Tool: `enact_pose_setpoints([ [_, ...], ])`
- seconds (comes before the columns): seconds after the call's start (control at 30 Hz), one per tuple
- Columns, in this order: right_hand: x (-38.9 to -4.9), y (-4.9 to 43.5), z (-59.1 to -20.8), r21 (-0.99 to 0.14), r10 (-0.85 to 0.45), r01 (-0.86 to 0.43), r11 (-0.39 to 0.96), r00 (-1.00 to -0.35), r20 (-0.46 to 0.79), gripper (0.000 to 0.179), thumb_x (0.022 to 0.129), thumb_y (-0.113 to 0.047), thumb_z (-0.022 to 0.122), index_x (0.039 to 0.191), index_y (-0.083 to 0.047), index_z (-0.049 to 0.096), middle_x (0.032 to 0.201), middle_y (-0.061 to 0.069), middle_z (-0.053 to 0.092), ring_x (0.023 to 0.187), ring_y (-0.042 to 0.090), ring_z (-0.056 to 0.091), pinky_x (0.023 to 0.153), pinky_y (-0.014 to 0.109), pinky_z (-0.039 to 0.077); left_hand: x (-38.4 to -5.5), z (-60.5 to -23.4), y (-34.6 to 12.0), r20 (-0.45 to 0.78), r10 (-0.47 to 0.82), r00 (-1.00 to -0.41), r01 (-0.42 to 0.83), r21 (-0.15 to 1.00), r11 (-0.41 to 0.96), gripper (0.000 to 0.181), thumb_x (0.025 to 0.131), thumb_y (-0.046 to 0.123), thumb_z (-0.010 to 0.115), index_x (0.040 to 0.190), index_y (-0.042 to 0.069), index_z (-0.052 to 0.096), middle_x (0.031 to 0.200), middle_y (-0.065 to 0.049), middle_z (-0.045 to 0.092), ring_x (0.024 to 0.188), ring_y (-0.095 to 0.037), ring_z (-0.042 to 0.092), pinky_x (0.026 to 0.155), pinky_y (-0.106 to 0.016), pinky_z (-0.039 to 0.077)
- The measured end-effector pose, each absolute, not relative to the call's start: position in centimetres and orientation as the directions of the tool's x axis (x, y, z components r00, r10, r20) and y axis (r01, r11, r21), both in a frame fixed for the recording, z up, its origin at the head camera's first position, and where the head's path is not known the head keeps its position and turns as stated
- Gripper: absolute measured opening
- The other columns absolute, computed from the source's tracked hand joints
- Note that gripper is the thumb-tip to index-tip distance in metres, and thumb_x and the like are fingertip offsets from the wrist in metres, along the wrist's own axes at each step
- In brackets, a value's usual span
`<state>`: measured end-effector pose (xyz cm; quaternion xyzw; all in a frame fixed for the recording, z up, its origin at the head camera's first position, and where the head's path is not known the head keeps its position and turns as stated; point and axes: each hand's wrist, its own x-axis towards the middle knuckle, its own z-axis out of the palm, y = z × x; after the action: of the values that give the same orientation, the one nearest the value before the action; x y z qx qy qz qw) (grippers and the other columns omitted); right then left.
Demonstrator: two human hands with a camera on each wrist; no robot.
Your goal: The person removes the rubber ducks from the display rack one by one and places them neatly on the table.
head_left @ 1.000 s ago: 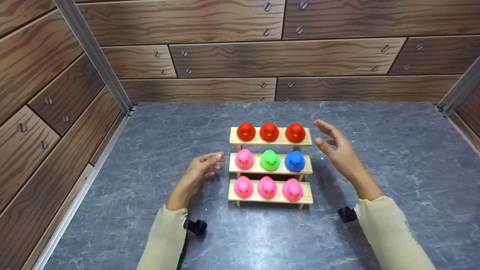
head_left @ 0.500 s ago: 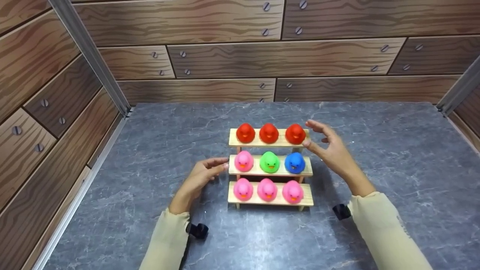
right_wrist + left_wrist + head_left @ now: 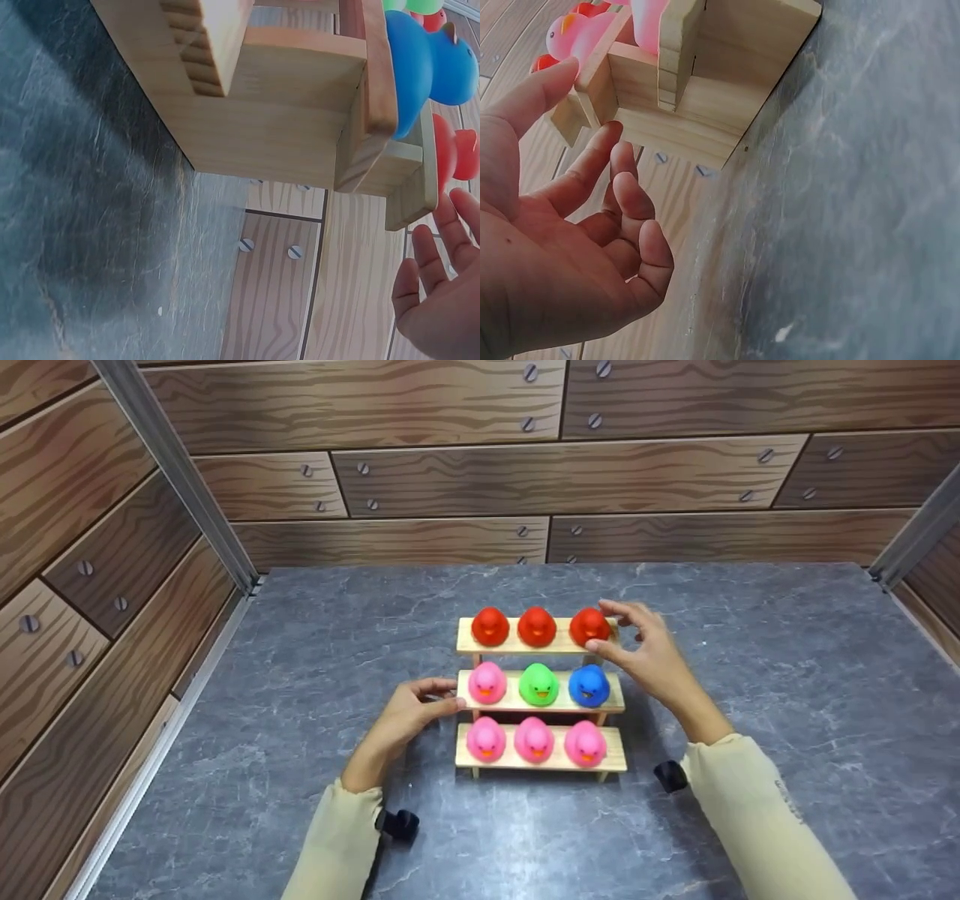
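Note:
A three-tier wooden display stand (image 3: 540, 766) carries rubber ducks in rows. My right hand (image 3: 649, 656) has its thumb and index finger around the right-hand red rubber duck (image 3: 589, 624) on the top tier, thumb in front, index behind. Its other fingers (image 3: 429, 259) spread loosely beside the shelf end. At the left end of the middle tier, my left hand (image 3: 409, 712) pinches the board (image 3: 596, 82), thumb above and index finger below. The pink duck (image 3: 487, 683) sits close to that thumb. A green duck (image 3: 539, 685) and a blue duck (image 3: 589, 685) share this tier.
Two more red ducks (image 3: 537, 627) stand on the top tier, and three pink ducks (image 3: 534, 739) on the bottom one. The stand rests on a grey marbled table (image 3: 525, 840), with wood-plank-patterned walls (image 3: 442, 484) behind and at the sides.
My right hand has moved left, from beside the stand to the right-hand red duck, and its fingers have closed around it. My left hand has moved right onto the middle tier's end.

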<state>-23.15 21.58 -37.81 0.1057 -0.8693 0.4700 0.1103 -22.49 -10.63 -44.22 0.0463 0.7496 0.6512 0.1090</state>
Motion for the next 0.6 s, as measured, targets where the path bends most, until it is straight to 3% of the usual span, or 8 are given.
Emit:
enact_pose_setpoints([
  [0.6, -23.5, 20.5, -38.0, -0.709, -0.025, -0.289, 0.643, -0.933, 0.358, 0.048, 0.081, -0.019, 0.077, 0.121, 0.001, 0.062, 0.118, 0.021, 0.054, 0.104, 0.031, 0.043, 0.089, 0.041, 0.028, -22.5, -44.1, -10.6, -0.112, 0.217, -0.97, -0.083, 0.987, 0.138, 0.039, 0.077, 0.008, 0.074, 0.113, -0.006, 0.064, 0.091, -0.003, 0.061, 0.085, -0.013, 0.053, 0.072, -0.021, 0.043],
])
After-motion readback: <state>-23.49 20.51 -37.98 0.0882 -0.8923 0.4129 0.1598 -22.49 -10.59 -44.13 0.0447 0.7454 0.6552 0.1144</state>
